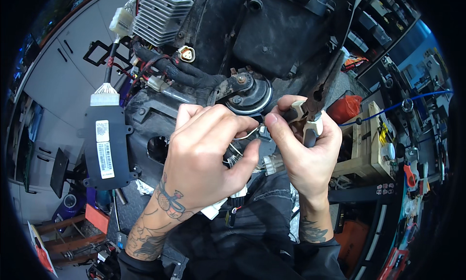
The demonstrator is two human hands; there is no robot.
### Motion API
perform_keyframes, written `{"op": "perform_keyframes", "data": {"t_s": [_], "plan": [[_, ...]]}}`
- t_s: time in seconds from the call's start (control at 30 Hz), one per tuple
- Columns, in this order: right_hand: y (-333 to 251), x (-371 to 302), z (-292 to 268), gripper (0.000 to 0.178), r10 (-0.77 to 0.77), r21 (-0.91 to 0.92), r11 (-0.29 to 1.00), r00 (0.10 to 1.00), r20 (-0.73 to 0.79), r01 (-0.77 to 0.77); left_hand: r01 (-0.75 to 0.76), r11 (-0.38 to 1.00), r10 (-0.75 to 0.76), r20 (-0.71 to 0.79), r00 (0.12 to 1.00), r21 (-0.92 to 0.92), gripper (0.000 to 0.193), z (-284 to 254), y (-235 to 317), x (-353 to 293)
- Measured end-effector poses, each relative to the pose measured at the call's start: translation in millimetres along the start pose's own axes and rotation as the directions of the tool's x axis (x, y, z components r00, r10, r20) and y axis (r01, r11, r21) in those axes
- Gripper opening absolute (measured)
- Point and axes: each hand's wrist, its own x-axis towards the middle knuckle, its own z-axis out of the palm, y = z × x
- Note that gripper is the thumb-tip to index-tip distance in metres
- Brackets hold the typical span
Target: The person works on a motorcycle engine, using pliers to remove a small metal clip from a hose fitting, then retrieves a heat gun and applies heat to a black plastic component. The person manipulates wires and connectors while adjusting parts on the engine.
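My right hand (313,158) grips a pair of pliers (316,101) by its pale grey handles, with the dark jaws pointing up and away. Its thumb and index fingertips come together close to the left fingertips. My left hand (208,149) has bent fingers around a thin white wire (248,135); the thumb stands a little apart below. What the right fingertips pinch is hidden. Below and between the hands, a clear connector (273,164) with wires shows. Just beyond them sits a round black horn (250,95) on a bracket.
A black control box (108,149) with white labels lies at left, cabled upward. Above it is a finned metal block (161,17). A white connector (186,54) hangs among dark cables. At right stand a wooden crate (361,158), a red bag (344,108) and a blue hose (403,104).
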Motion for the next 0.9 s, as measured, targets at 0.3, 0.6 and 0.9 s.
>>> {"op": "perform_keyframes", "data": {"t_s": [0.3,0.6,0.9], "plan": [[7,3,-3,0.017,-0.043,0.017,0.999,0.998,-0.036,0.044,0.028,1.000,-0.028,0.024,0.999,0.004,0.017,-2,-1,4],[8,3,-8,0.022,-0.031,-0.013,0.999,0.999,0.031,0.031,0.027,0.999,-0.028,0.038,0.999,0.022,0.012,-2,-1,1],[10,0,3,0.016,0.073,0.149,0.986,0.997,-0.005,-0.071,0.028,1.000,-0.028,-0.006,1.000,-0.003,0.012,1,-1,-1]]}}
